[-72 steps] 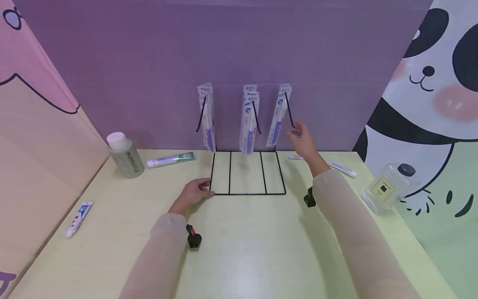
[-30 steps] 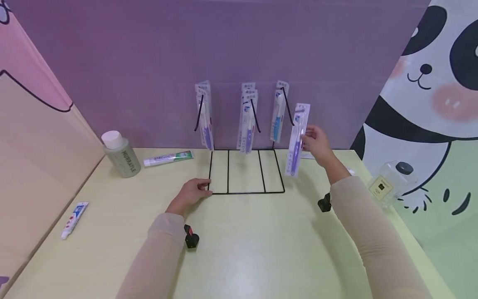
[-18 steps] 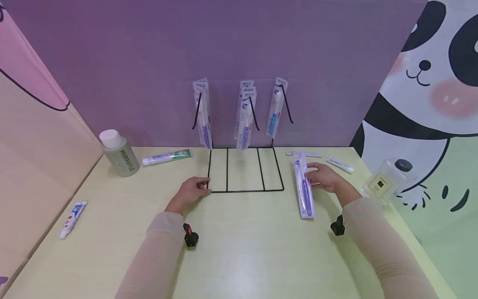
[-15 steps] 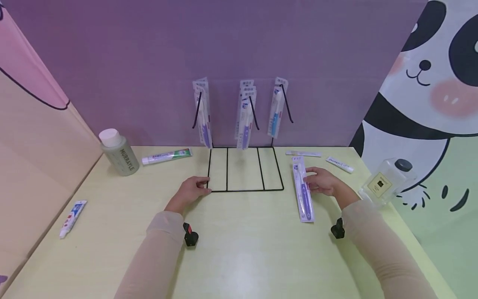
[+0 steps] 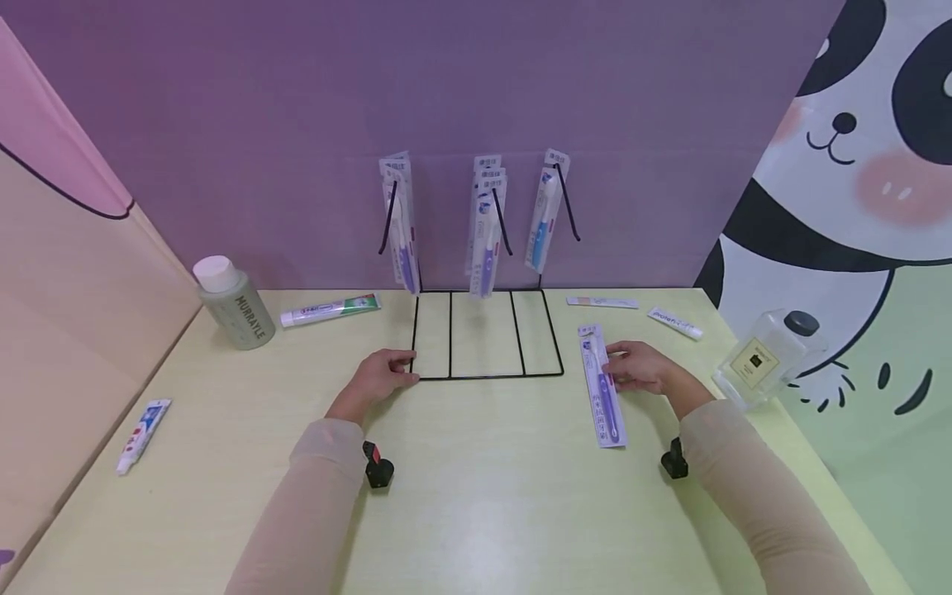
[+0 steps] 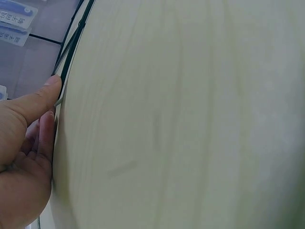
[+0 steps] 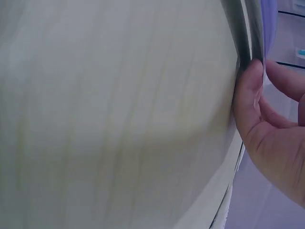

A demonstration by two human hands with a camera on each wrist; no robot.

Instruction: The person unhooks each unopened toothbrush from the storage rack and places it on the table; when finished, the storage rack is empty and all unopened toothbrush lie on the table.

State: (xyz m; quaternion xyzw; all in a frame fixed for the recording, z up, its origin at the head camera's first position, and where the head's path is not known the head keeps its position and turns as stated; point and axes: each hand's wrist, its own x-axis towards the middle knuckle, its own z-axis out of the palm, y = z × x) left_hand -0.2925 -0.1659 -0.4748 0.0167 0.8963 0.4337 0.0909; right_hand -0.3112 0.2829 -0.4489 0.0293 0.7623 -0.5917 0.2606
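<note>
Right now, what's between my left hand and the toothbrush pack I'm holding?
From your left hand: the base of the black wire rack, then a narrow bare strip of tabletop before the toothbrush pack; the head view shows this.

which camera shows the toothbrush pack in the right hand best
The head view: it shows the toothbrush pack end to end, with the right hand at its side. The right wrist view shows only part, nearly edge-on at the fingers. I can't pick it out in the left wrist view.
</note>
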